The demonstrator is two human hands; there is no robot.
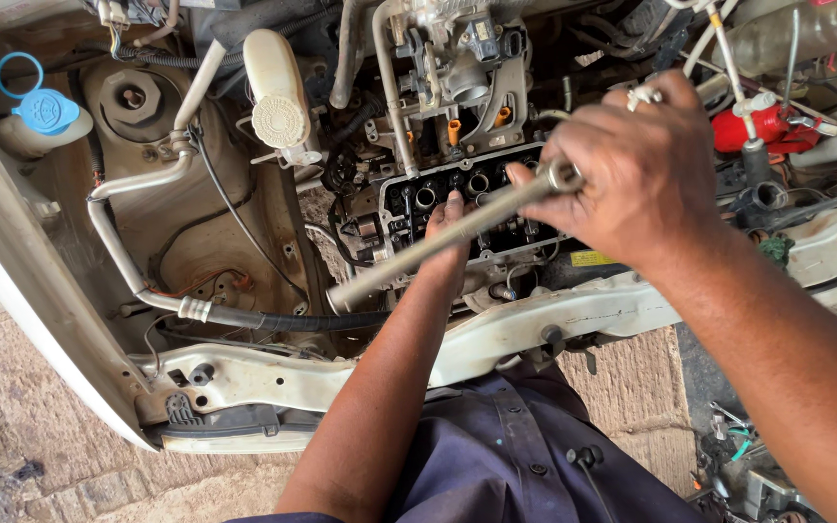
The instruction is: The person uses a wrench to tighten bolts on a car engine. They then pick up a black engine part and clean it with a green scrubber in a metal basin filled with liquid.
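My right hand (pixel 627 174) is closed around the upper end of a long steel wrench bar (pixel 418 254), which slants down to the left across an open engine head (pixel 438 199). A ring sits on one finger of that hand. My left hand (pixel 449 225) reaches under the bar and rests on the dark engine head; its fingers are mostly hidden by the bar. The engine sits in the middle of a white car's open engine bay (pixel 196 378).
A white fluid reservoir (pixel 278 97) and a blue-capped washer tank (pixel 43 108) stand at the left. Hoses and pipes (pixel 138 184) run along the inner wing. A red part (pixel 762 126) sits at the right. Brick paving (pixel 41 465) lies below, with loose tools (pixel 738 455) at the lower right.
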